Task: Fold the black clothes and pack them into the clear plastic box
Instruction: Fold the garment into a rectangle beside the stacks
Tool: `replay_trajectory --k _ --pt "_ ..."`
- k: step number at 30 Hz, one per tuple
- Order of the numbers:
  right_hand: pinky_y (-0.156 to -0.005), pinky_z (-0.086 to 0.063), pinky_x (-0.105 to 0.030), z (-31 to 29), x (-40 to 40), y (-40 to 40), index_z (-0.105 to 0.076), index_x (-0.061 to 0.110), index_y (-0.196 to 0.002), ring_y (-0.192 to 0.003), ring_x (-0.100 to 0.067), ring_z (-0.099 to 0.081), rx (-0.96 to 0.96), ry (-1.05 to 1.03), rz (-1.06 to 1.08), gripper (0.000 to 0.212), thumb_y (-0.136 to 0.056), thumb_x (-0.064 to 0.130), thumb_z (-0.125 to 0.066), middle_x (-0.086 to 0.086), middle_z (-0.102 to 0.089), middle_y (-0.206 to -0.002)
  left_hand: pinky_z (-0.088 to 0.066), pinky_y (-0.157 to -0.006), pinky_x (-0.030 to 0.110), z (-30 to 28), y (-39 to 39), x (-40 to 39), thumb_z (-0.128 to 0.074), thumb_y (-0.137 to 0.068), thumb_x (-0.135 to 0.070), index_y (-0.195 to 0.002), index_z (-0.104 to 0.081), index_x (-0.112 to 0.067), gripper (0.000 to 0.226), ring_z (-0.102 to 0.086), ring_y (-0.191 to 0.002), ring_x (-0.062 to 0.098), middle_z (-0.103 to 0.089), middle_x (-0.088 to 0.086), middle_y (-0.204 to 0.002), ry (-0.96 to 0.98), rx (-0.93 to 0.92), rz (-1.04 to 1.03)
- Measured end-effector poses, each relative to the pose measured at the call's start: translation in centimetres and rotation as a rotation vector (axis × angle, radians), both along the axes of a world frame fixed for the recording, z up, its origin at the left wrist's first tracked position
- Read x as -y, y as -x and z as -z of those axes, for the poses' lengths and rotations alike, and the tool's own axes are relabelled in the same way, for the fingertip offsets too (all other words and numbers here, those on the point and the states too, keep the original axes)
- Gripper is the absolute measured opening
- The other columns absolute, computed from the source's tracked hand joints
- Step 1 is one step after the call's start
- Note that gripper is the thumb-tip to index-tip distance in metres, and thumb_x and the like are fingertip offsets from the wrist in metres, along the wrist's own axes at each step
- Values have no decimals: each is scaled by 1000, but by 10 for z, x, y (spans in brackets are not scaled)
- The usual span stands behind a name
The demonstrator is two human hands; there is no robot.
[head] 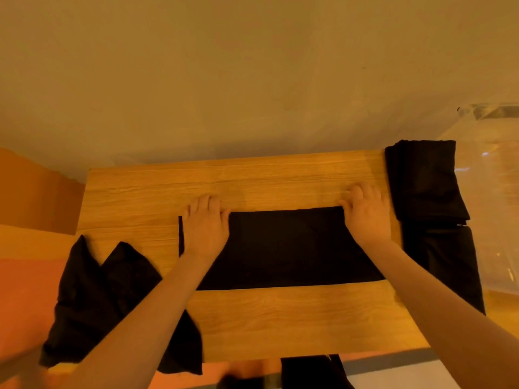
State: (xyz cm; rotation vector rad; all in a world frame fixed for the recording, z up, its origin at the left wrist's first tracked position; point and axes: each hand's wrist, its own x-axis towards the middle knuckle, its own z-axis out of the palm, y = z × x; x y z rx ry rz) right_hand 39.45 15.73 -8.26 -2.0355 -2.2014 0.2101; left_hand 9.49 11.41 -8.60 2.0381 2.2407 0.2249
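Warm, dim orange light tints everything; wide-angle distortion bends the tabletop (280, 318) edges, and glare streaks the clear plastic box (494, 192) at right.

Both forearms were bare from the lower frame edges up to the wrists, with no sleeve on either. The left hand (206, 226) and the right hand (366, 214) wore no gloves, rings, watch or bracelet.

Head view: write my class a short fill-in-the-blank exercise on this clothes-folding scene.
1. Both hands rest on the far corners of the black garment, which lies flat on the ____ table.
2. The crumpled black cloth hangs over the table's ____ edge.
3. The clear plastic box stands at the table's ____ end.

Missing words: wooden; left; right
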Motion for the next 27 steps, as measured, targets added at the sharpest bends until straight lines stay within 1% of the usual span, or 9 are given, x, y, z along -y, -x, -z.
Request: replay_trajectory --k 2,4,7,11,15,18,22,24,27 --pt "-104 -35 -46 7 15 12 -54 6 -124 -123 -32 -48 -23 2 -133 37 -92 24 -50 -14 -53 -130 -34 -104 49 9 -19 22 -44 -94 -34 -127 -52 -5 44 -47 -124 33 -52 16 -132 16 30 70" --pt "-110 -25 -45 23 31 13 -41 9 -138 -135 -27 -35 30 127 -217 55 -95 42 -30 -9 -39 -145 -22 -109 49 21 -26 41 -30 -94 -44 -139 -39 -8 59 -35 -135 32 -39 15 -144 121 -7 81" --pt "-116 -6 -39 39 38 -7 -14 14 -148 -143 -18 -7 46 222 -57 76 -89 61 -1 -1 -8 -154 -11 -113 49 37 -5 45 -15 -91 -54 -147 -16 -12 70 -13 -143 30 -18 16 -154 206 -28 -48" --pt "-116 -3 -39 39 43 -8 -7 11 -148 -144 -22 -3 60 201 116 78 -88 60 -3 -9 -7 -156 -2 -114 44 40 7 28 -8 -89 -58 -148 -8 -15 73 0 -144 26 -7 13 -156 217 -64 -23" --pt "-116 -1 -42 32 48 -6 -3 10 -149 -145 -23 0 33 244 228 78 -90 61 -7 -10 -2 -157 2 -115 43 36 10 11 -19 -95 -53 -148 -1 -19 65 6 -144 24 3 9 -157 233 -56 43" --pt "-117 2 -40 26 60 -11 6 11 -148 -144 -20 9 23 333 168 73 -92 56 -8 -8 8 -157 3 -116 43 33 21 -10 -22 -96 -48 -144 11 -22 64 9 -144 23 9 8 -156 257 -78 146" --pt "-113 11 -32 25 99 -17 15 16 -143 -139 -13 18 -13 379 -6 87 -76 72 18 1 20 -149 6 -115 49 21 26 -37 -16 -96 -50 -146 14 -20 66 17 -143 26 16 9 -156 320 -264 192" --pt "-116 3 -30 17 112 -20 2 18 -146 -143 -13 7 -218 410 12 74 -89 64 -5 3 6 -153 7 -113 51 4 6 -28 -19 -97 -48 -147 11 -16 67 17 -142 30 15 12 -156 290 -300 110" --pt "-112 -26 -32 4 108 -28 -34 13 -143 -138 -21 -30 -473 313 216 49 -96 24 -46 -3 -34 -148 7 -113 48 -17 -62 23 -24 -97 -46 -148 3 -13 66 14 -143 29 10 12 -156 245 -115 63"
